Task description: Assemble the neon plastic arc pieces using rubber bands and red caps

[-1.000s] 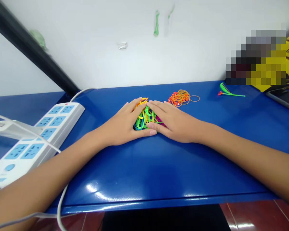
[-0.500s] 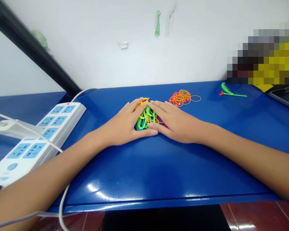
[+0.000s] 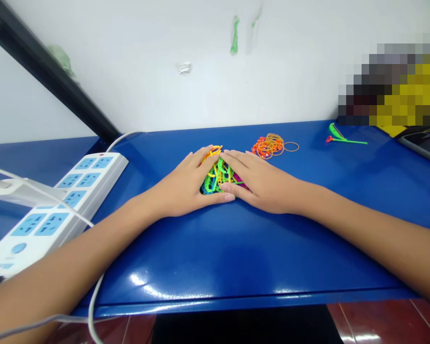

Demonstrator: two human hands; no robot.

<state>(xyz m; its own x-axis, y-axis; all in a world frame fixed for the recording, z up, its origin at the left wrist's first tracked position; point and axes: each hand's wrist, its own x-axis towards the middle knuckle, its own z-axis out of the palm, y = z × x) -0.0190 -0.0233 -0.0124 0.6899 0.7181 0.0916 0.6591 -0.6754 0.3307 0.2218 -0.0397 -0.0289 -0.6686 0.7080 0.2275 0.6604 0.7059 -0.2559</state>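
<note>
A pile of small plastic pieces (image 3: 220,174) in green, yellow, orange, blue and purple lies on the blue table, partly hidden under my hands. My left hand (image 3: 186,186) is cupped round its left side, thumb along the near edge. From the other side my right hand (image 3: 263,184) curves over the pile, and the fingertips and thumbs of both hands meet. Just behind my right hand are rubber bands (image 3: 272,145) and small orange-red pieces (image 3: 261,147). Farther right rests a green plastic piece with a thin stick and a red end (image 3: 344,136).
On the left a white power strip (image 3: 57,210) with a plugged-in adapter and white cables (image 3: 95,296) borders the blue table (image 3: 200,263). A phone (image 3: 424,145) and a yellow box (image 3: 390,130) sit at the right. A white wall (image 3: 146,95) stands behind.
</note>
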